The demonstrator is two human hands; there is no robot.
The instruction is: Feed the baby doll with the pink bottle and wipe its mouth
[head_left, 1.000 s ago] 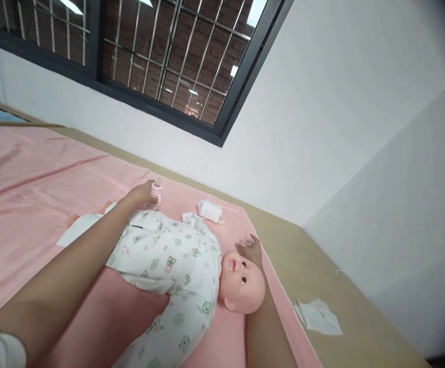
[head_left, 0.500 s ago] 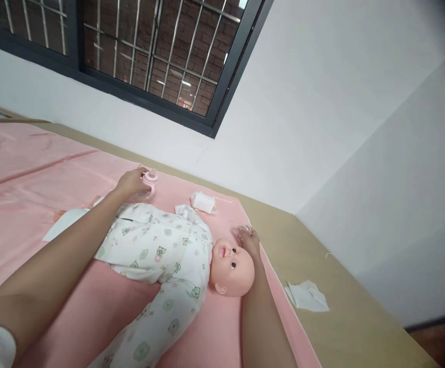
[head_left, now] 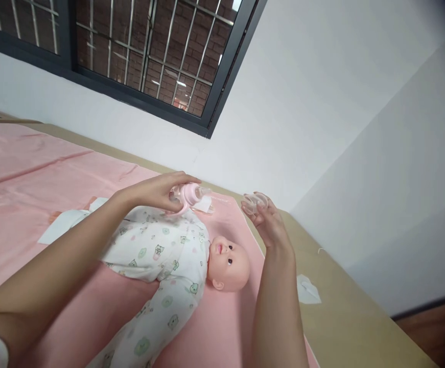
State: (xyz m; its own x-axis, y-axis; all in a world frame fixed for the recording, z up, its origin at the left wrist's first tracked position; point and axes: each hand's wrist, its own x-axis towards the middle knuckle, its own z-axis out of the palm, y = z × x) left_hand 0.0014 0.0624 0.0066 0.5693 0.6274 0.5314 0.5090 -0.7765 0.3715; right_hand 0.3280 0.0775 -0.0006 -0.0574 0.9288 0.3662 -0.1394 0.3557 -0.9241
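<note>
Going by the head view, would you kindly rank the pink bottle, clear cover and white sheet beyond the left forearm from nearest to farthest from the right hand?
1. Clear cover: held in the right hand.
2. Pink bottle: left of it, in the left hand.
3. White sheet: farthest, well over to the left.

The tan surface (head_left: 345,317) carries white paper (head_left: 308,290) and a pink cloth (head_left: 222,322), on which a doll (head_left: 164,255) lies.
</note>
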